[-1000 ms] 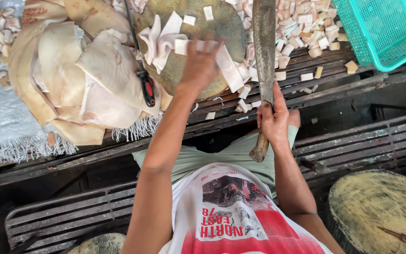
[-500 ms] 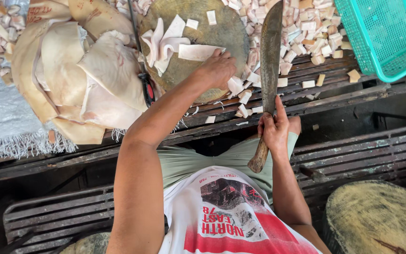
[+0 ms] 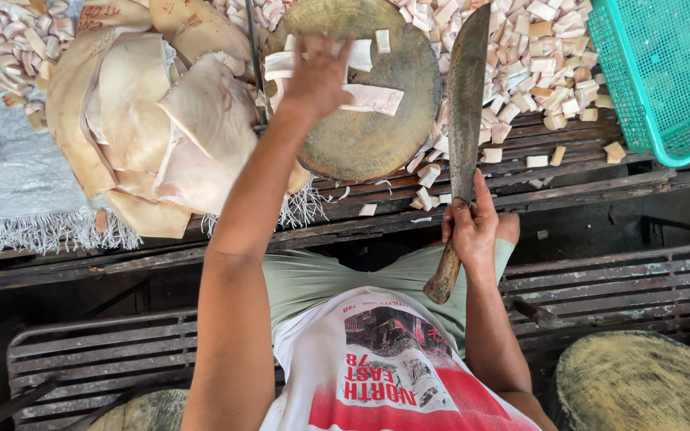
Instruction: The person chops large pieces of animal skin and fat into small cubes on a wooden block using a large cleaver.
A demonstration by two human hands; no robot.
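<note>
The left hand (image 3: 319,73) lies spread flat on long pale white strips (image 3: 369,97) lying across the round, worn wooden chopping block (image 3: 369,140), fingers covering their left ends. The right hand (image 3: 473,231) is closed around the wooden handle of one long, dark-bladed cleaver (image 3: 466,104), blade flat just right of the block. One teal plastic mesh basket (image 3: 664,72) stands at the right of the slatted worktop (image 3: 584,172). Cut white cubes (image 3: 529,48) lie heaped, too many to count.

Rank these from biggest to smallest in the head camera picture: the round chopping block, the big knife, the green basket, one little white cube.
1. Round chopping block
2. Green basket, though cut off by the frame, so unsure
3. Big knife
4. Little white cube
</note>
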